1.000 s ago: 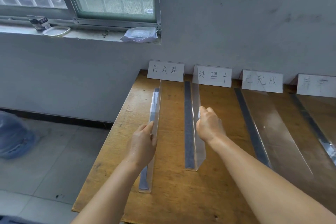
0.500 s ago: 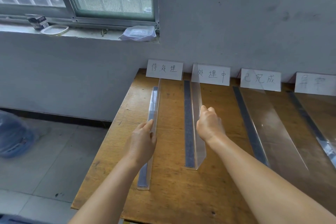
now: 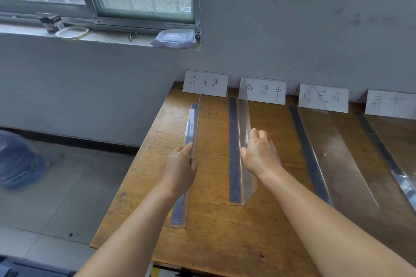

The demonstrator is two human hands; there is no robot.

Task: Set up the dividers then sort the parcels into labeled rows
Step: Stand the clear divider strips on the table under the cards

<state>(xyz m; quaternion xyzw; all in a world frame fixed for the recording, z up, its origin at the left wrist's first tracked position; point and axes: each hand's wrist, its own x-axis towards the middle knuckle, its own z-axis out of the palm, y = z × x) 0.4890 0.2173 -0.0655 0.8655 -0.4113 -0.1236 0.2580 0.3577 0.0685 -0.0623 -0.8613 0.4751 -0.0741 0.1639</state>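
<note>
Worn, scratched matt wood on the table [image 3: 216, 231]; clear glossy plastic dividers [image 3: 245, 141] with dull grey base strips [image 3: 234, 153]; white paper labels [image 3: 205, 83] at twelve o'clock.

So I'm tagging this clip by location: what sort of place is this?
Probably a makeshift sorting station in a plain back room: a worn wooden table against a bare wall, handwritten label cards, clear acrylic dividers marking rows, and a cluttered windowsill.
</note>
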